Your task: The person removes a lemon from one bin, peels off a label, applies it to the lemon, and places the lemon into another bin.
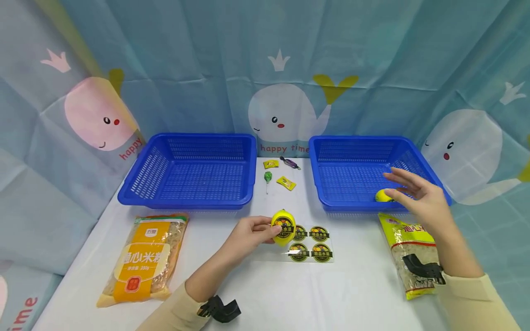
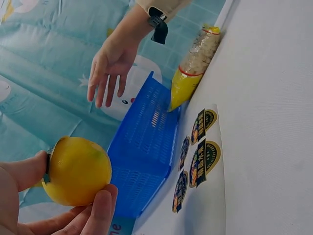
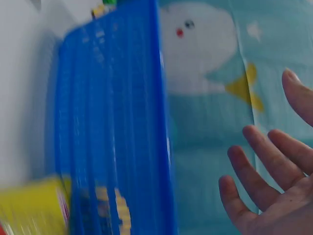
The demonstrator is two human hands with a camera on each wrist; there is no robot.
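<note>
My left hand (image 1: 251, 235) holds a yellow lemon (image 1: 284, 221) between thumb and fingers, over the sheet of round stickers (image 1: 319, 252). A black sticker with fruit and lettering is on the lemon's near side; in the left wrist view the lemon (image 2: 80, 171) shows mostly its bare yellow skin. Above the near right corner of the right blue basket (image 1: 352, 202) is my right hand (image 1: 422, 197), fingers spread and holding nothing. Inside that basket, close below my fingers, lies another yellow fruit (image 1: 383, 196), partly hidden by the hand.
A second blue basket (image 1: 186, 202) stands at the back left. Between the baskets lie two yellow-wrapped candies (image 1: 286, 183), a purple-wrapped candy (image 1: 290, 163) and a green lollipop (image 1: 267, 176). An orange food bag (image 1: 145, 259) lies at left, a yellow-and-clear bag (image 1: 407, 248) at right, under my right forearm.
</note>
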